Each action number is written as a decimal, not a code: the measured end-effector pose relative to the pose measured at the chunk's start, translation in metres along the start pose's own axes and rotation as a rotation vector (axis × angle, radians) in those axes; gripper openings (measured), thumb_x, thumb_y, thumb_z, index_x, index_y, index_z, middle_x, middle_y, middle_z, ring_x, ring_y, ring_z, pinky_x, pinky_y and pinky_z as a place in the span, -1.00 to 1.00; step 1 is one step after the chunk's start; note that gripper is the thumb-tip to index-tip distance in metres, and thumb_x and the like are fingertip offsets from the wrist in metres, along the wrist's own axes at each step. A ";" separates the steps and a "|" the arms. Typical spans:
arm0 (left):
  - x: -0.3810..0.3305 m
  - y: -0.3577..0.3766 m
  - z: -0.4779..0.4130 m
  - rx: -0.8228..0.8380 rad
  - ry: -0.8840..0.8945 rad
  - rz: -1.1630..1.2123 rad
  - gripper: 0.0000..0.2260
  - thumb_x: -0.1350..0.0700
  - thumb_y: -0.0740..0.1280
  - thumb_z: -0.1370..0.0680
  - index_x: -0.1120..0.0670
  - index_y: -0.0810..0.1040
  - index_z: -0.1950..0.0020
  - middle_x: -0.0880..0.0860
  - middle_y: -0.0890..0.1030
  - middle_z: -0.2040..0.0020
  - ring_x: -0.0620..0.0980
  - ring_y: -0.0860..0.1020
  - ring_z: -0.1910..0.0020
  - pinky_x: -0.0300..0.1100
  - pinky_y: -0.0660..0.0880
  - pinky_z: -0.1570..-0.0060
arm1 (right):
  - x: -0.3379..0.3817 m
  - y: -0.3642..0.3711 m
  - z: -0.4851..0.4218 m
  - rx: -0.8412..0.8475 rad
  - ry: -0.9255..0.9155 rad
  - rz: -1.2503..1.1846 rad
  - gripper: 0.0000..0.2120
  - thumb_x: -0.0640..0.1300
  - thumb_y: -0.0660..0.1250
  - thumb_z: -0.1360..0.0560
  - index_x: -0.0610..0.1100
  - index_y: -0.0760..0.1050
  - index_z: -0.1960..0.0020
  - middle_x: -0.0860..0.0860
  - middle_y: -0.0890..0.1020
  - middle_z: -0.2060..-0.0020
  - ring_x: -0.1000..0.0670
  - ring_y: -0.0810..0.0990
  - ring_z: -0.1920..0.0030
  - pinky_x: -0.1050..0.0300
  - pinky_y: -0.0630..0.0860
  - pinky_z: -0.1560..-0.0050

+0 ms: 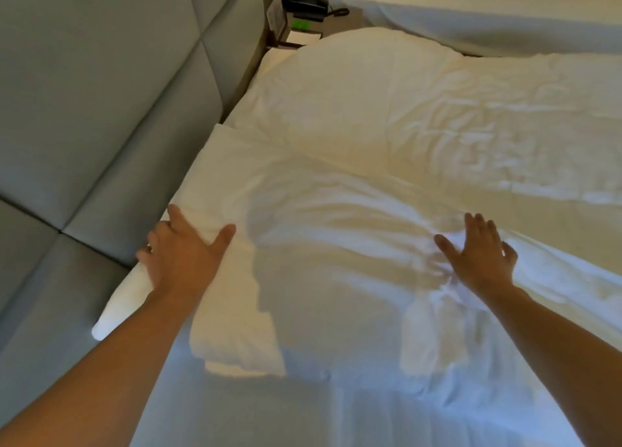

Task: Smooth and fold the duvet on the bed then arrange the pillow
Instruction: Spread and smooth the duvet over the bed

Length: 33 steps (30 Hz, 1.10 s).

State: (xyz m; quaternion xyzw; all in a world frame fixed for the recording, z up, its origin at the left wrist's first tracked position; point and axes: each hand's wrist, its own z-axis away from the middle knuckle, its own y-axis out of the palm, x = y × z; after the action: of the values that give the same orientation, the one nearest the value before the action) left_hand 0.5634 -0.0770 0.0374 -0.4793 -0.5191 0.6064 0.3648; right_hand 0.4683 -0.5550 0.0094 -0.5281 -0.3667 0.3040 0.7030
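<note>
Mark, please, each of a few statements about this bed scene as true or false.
1. The right hand lies flat on the white bedding with its fingers spread. True.
2. The headboard is dark bare wood. False: it is made of grey padded panels.
3. A telephone sits on the bedside stand beyond the pillow. True.
4. The left hand is raised in the air, clear of the bed. False: it rests on the bedding's edge beside the headboard.
5. The duvet lies perfectly smooth. False: it is visibly creased.
</note>
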 end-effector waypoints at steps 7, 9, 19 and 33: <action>0.001 0.034 -0.005 -0.091 -0.071 0.011 -0.03 -0.56 0.12 -0.45 0.21 0.18 -0.53 0.40 0.43 -0.35 0.42 0.39 -0.34 0.46 0.25 -0.30 | -0.052 0.023 -0.044 0.050 0.194 0.150 0.00 0.69 -0.05 -0.38 -0.09 0.47 -0.39 -0.11 0.63 -0.25 -0.15 0.56 -0.33 -0.15 0.23 -0.43; 0.001 0.039 -0.007 -0.128 -0.091 0.027 -0.05 -0.54 0.12 -0.46 0.26 0.26 -0.47 0.41 0.44 -0.31 0.44 0.41 -0.30 0.45 0.26 -0.30 | -0.053 0.031 -0.048 0.046 0.177 0.110 -0.04 0.65 -0.07 -0.41 -0.11 0.50 -0.32 -0.14 0.67 -0.14 -0.20 0.61 -0.23 -0.14 0.29 -0.33; 0.007 0.042 -0.004 -0.335 -0.198 0.237 -0.44 -0.24 0.16 -0.68 0.31 0.42 -0.17 0.41 0.50 -0.16 0.42 0.46 -0.19 0.35 0.31 -0.26 | 0.042 -0.089 -0.137 -0.356 -0.186 -0.116 -0.32 0.46 0.09 -0.52 -0.17 0.51 0.18 -0.42 0.65 0.06 -0.43 0.62 -0.05 -0.11 0.41 0.04; 0.016 0.004 -0.023 -0.246 -0.223 0.100 -0.48 -0.17 0.31 -0.56 0.05 0.37 -0.44 0.31 0.46 -0.38 0.46 0.42 -0.34 0.39 0.32 -0.33 | -0.046 0.061 -0.112 0.141 -0.058 -0.059 -0.32 0.28 -0.01 -0.68 0.01 0.01 -0.71 -0.01 0.10 -0.70 -0.03 0.04 -0.68 -0.16 0.00 -0.61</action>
State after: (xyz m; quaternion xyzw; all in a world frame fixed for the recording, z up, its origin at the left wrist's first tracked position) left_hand 0.5811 -0.0564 0.0305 -0.4751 -0.6023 0.6051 0.2129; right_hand 0.5348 -0.6350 -0.0780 -0.4573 -0.3799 0.3236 0.7361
